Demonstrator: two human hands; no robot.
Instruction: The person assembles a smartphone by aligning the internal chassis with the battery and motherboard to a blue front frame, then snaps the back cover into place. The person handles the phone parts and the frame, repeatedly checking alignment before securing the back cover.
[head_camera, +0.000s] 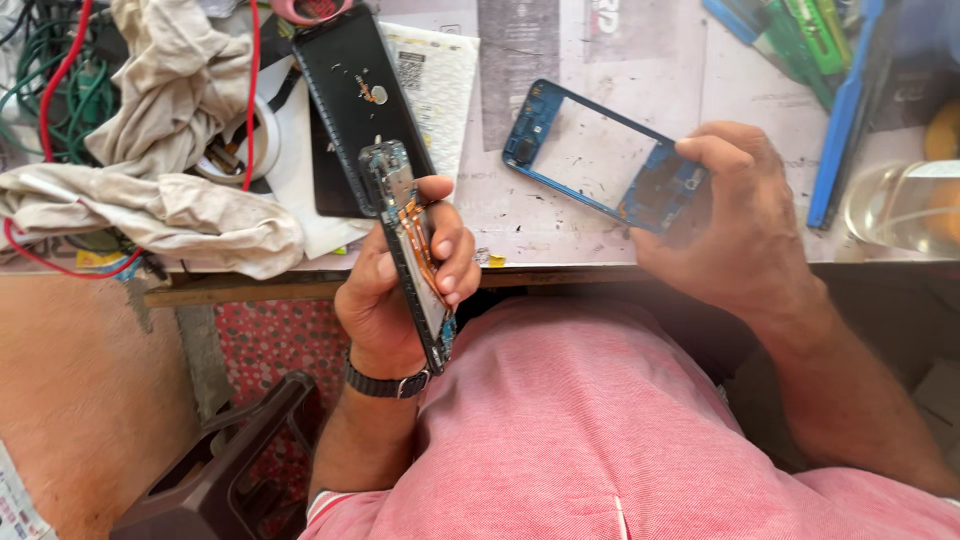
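Head view: left hand (400, 290) clasps an opened black phone body (410, 250) edgewise beyond the table (560, 240) edge, long axis near-upright; right hand (735, 225) pinches a blue plastic phone frame (600, 160) lying slantwise.

the opened phone body (412, 250) stands nearly on edge at centre left of the frame, slanting from upper left to lower right, gripped in the left hand (395, 290). its inner side shows bare metal, an orange flex ribbon and a bluish lower end. the blue phone frame (600, 155), an empty rectangle with a see-through middle, lies tilted in the upper centre over the tabletop (560, 235), its lower right end pinched by the right hand (735, 225).
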